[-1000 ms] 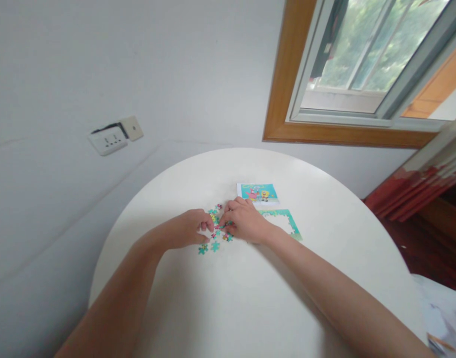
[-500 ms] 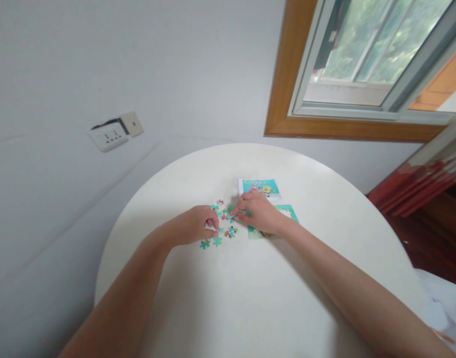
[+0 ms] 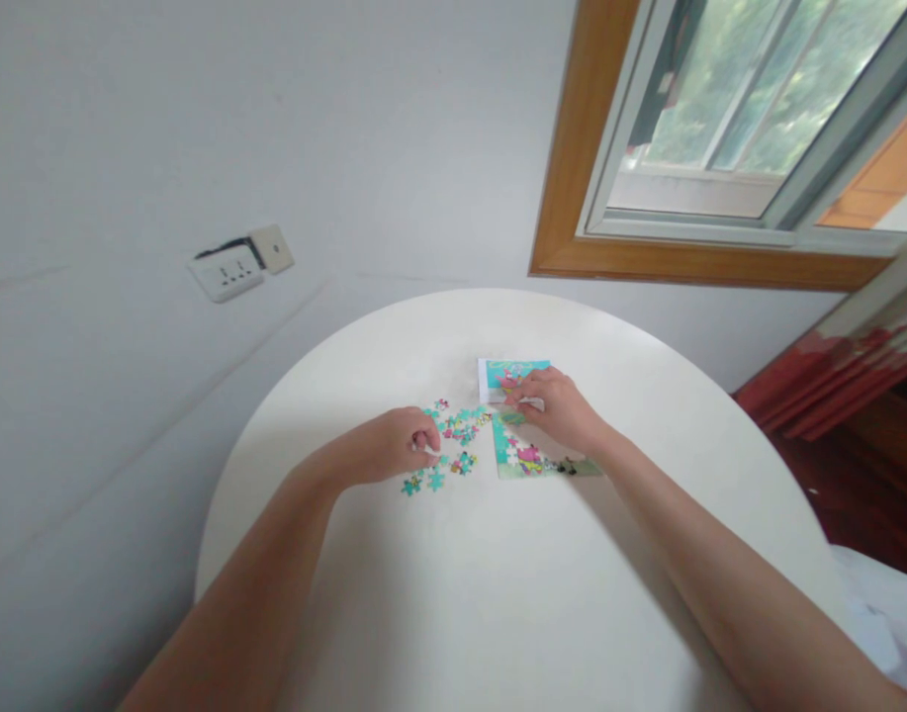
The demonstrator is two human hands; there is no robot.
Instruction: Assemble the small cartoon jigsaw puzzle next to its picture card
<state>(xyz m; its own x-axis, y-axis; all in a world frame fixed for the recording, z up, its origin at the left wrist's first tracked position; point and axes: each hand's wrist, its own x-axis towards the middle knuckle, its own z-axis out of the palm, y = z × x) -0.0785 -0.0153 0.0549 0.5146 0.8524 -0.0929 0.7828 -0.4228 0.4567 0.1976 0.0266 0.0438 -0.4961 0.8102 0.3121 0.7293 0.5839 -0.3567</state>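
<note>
Several loose jigsaw puzzle pieces (image 3: 464,427), mostly teal with pink and yellow bits, lie scattered on the white table. My left hand (image 3: 405,443) rests at their left side, thumb and fingers curled into a pinch; whatever is in it is too small to make out. A partly filled puzzle board (image 3: 508,465) with a teal and green border lies to the right of the pieces. Over its upper edge is my right hand (image 3: 553,403), fingertips pinched on a puzzle piece mostly hidden by them. Behind, partly covered by this hand, lies a picture card (image 3: 498,372) with cartoon figures.
The round white table (image 3: 453,593) stands close to the wall. A wall socket (image 3: 230,272) is at the left, and a wood-framed window (image 3: 557,259) at the upper right. A red and white curtain (image 3: 786,371) hangs at the right.
My right hand has moved right and slightly up, from the loose pieces to between the board and the picture card. My left hand stays nearly in place. The view has shifted slightly.
</note>
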